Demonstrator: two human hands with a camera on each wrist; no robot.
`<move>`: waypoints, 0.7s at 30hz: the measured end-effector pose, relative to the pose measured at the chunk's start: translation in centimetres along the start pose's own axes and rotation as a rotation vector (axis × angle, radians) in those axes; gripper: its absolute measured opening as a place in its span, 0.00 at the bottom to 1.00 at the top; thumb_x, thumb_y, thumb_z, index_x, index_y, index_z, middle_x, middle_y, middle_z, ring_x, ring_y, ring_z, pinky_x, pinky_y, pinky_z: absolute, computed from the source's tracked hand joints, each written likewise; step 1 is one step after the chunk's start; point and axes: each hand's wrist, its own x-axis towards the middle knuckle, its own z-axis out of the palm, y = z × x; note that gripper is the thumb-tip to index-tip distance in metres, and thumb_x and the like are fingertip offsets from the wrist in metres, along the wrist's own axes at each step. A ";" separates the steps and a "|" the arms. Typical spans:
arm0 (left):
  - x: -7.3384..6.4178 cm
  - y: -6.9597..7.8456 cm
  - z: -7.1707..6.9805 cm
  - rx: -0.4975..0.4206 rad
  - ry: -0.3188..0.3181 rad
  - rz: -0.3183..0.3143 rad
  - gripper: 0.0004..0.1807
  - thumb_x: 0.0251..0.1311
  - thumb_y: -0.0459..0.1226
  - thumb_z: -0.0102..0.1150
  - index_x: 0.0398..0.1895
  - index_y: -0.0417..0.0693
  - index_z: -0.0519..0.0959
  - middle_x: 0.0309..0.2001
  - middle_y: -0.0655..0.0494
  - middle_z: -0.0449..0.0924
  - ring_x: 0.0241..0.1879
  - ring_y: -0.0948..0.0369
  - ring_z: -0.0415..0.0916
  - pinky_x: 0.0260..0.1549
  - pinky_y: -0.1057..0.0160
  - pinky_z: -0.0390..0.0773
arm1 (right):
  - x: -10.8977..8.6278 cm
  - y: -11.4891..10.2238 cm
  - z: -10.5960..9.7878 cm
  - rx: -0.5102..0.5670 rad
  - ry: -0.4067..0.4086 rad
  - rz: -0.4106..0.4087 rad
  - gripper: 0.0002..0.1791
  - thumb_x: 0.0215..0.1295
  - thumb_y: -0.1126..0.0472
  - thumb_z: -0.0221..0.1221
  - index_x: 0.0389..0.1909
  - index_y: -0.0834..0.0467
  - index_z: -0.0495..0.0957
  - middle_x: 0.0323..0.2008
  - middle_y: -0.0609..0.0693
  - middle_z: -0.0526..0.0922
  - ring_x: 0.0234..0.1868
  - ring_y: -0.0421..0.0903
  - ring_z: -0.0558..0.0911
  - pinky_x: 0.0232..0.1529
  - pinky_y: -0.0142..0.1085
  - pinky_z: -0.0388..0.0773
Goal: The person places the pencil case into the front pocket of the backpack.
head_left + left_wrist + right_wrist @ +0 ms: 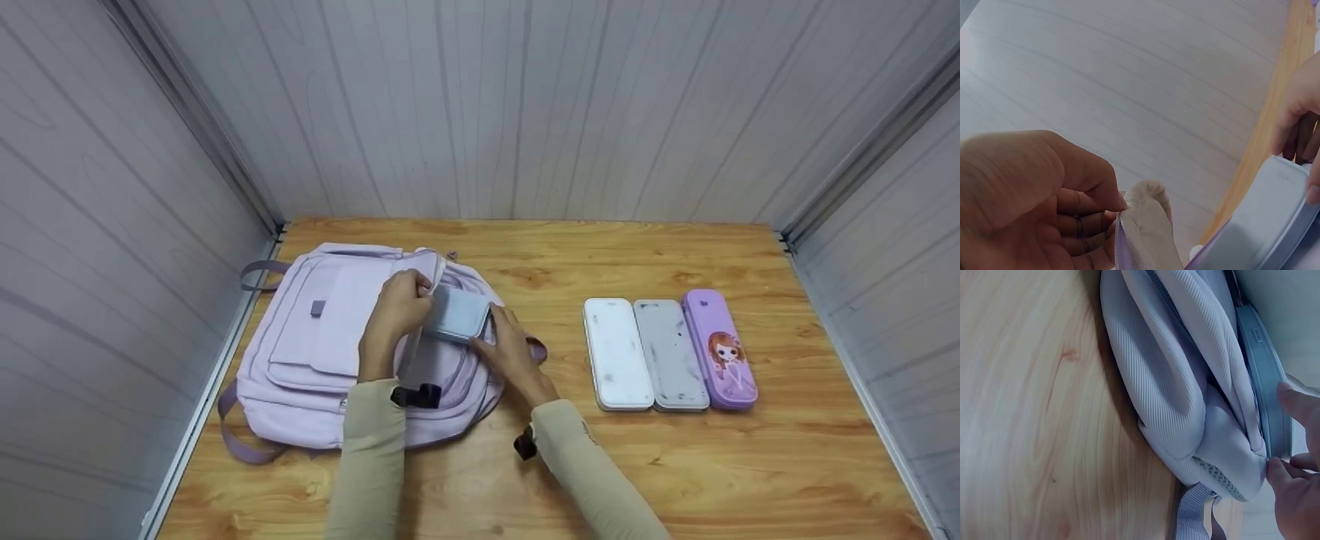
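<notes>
Woodgrain tabletop, grey walls; hands in grip on backpack flap (left), case (right).

At the lower left, the left hand pinches the zippered edge of a cream-lined flap. The right hand, at the right edge, grips the upper end of a pale blue case slanting across the lower right. A wooden desk strip borders the streaked pale wall.

Head view above, looking forward-down, close wrist views sharing blue case
</notes>
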 end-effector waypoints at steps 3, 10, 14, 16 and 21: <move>-0.1 0.0 -0.2 0.006 -0.018 -0.008 0.16 0.54 0.29 0.48 0.45 0.32 0.77 0.40 0.44 0.77 0.41 0.52 0.73 0.45 0.54 0.75 | 0.2 -0.3 0.5 -0.008 0.011 -0.009 0.37 0.57 0.59 0.66 0.63 0.72 0.63 0.57 0.65 0.72 0.61 0.59 0.71 0.64 0.48 0.65; -0.2 0.2 -0.3 0.019 0.010 0.014 0.15 0.52 0.29 0.49 0.42 0.32 0.78 0.38 0.43 0.78 0.41 0.50 0.74 0.46 0.53 0.74 | 0.4 -0.9 1.3 -0.028 0.042 -0.007 0.36 0.55 0.59 0.66 0.61 0.73 0.66 0.53 0.65 0.75 0.56 0.61 0.72 0.60 0.49 0.66; -0.2 0.2 -0.3 0.012 0.025 0.027 0.14 0.51 0.29 0.50 0.41 0.32 0.78 0.37 0.43 0.78 0.40 0.49 0.74 0.46 0.52 0.74 | 0.7 -1.1 1.7 -0.019 0.051 0.018 0.35 0.55 0.60 0.67 0.60 0.73 0.67 0.51 0.66 0.76 0.54 0.60 0.74 0.58 0.49 0.68; -0.2 0.2 -0.4 0.007 0.029 0.029 0.14 0.51 0.29 0.50 0.41 0.32 0.78 0.37 0.43 0.78 0.40 0.49 0.74 0.45 0.52 0.74 | 0.8 -1.2 1.8 -0.012 0.051 0.041 0.34 0.55 0.59 0.67 0.59 0.72 0.68 0.50 0.65 0.77 0.53 0.60 0.74 0.57 0.49 0.69; -0.3 0.1 -0.4 0.007 0.027 0.031 0.14 0.52 0.29 0.49 0.42 0.32 0.78 0.37 0.44 0.78 0.40 0.50 0.74 0.45 0.53 0.74 | 1.1 -1.3 2.0 -0.006 0.054 0.052 0.32 0.54 0.60 0.67 0.57 0.71 0.71 0.48 0.64 0.79 0.51 0.60 0.76 0.56 0.49 0.70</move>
